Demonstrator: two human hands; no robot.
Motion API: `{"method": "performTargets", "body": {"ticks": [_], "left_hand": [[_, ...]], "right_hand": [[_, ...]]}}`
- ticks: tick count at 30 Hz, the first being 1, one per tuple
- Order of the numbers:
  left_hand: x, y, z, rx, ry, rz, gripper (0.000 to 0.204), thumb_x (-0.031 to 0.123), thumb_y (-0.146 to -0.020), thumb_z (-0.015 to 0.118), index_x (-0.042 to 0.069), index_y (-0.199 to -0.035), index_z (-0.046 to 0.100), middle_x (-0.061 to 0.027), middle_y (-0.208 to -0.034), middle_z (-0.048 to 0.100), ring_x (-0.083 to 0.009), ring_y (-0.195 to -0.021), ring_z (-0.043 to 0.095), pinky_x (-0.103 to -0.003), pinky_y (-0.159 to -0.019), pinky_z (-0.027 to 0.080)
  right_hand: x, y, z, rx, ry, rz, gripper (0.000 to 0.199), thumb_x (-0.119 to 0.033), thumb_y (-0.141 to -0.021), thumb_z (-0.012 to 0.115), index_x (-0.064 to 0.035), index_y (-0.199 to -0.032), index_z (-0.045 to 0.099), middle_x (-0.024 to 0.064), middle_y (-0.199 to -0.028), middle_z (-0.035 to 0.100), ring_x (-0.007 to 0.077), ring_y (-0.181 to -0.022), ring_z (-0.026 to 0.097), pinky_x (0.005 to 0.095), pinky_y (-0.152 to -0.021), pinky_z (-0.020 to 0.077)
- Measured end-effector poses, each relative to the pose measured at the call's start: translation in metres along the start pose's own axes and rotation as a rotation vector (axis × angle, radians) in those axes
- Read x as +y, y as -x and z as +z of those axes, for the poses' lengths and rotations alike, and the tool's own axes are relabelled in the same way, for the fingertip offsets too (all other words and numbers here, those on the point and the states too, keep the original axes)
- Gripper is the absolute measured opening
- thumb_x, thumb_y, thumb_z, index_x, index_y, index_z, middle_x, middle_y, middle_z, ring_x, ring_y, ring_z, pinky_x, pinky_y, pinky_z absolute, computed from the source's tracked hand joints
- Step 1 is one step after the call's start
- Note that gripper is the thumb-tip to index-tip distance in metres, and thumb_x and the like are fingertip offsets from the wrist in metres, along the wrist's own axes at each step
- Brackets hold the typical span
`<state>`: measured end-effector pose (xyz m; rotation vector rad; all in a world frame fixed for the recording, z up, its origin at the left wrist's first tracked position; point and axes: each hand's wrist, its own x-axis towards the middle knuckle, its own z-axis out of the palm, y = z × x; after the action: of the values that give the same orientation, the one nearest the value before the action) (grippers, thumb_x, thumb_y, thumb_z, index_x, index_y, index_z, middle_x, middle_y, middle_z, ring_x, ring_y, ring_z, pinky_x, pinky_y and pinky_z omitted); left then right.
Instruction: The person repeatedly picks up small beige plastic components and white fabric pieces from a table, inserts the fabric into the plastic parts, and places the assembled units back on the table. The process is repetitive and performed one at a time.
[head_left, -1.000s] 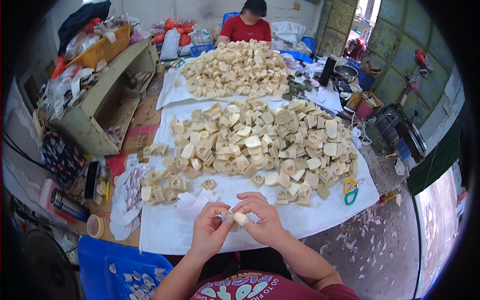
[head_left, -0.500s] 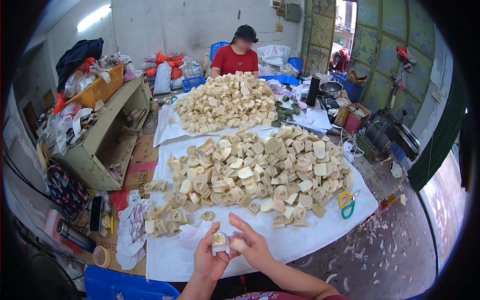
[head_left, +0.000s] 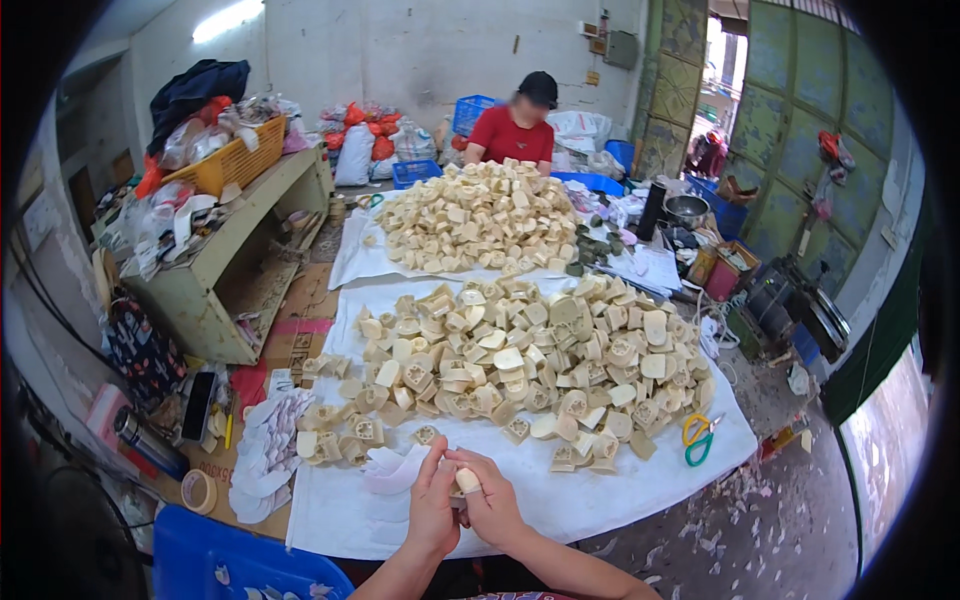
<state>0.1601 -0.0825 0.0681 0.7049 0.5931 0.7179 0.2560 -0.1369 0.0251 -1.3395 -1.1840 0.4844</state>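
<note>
Close to the near table edge, my left hand (head_left: pixel 432 512) and my right hand (head_left: pixel 492 510) are closed together around a small cream moulded piece (head_left: pixel 457 500), most of it hidden by the fingers. A pale rounded cap (head_left: pixel 468 481) shows at my right thumb; it looks like a thumb cover. Beside my left hand lie thin white curved cutouts (head_left: pixel 393 472). Beyond both hands spreads a heap of cream moulded pieces (head_left: pixel 510 358), several with patterned hollows.
A second heap (head_left: pixel 470 215) rises farther back, before a person in red (head_left: pixel 510 135). Green-and-yellow-handled scissors (head_left: pixel 700 440) lie at right. On the left are stacked white cutouts (head_left: pixel 268 460), a tape roll (head_left: pixel 199 491), a flask (head_left: pixel 150 443) and a blue bin (head_left: pixel 235 555).
My hands have come together over the cream piece, which showed its hollow face in my left hand before. The view has shifted, so the surroundings sit lower and mostly farther right.
</note>
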Motion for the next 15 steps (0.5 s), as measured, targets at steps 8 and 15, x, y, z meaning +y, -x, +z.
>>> {"method": "performTargets", "body": {"ticks": [8,15], "left_hand": [[0.000,-0.005,-0.034,-0.157,-0.035,-0.056,0.058,0.027,-0.098,0.048,0.017,-0.148,0.022,-0.0058,-0.077,0.057,-0.0145,-0.051,0.050,-0.029,-0.038,0.037],[0.013,0.009,-0.039,-0.318,0.081,-0.146,0.065,0.025,-0.098,0.047,0.026,-0.151,0.009,-0.0112,-0.106,0.056,-0.0186,-0.079,0.059,-0.032,-0.059,0.049]], "right_hand": [[-0.025,0.002,-0.003,-0.179,-0.184,0.205,0.039,-0.012,-0.093,0.051,-0.0021,-0.131,0.050,0.0141,-0.146,0.036,0.0248,-0.121,0.049,0.0325,-0.087,0.0482],[-0.031,-0.007,-0.019,-0.288,0.278,-0.181,0.043,-0.019,-0.090,0.059,-0.0039,-0.129,0.052,0.0167,-0.143,0.039,0.0324,-0.133,0.038,0.0420,-0.102,0.0377]]}}
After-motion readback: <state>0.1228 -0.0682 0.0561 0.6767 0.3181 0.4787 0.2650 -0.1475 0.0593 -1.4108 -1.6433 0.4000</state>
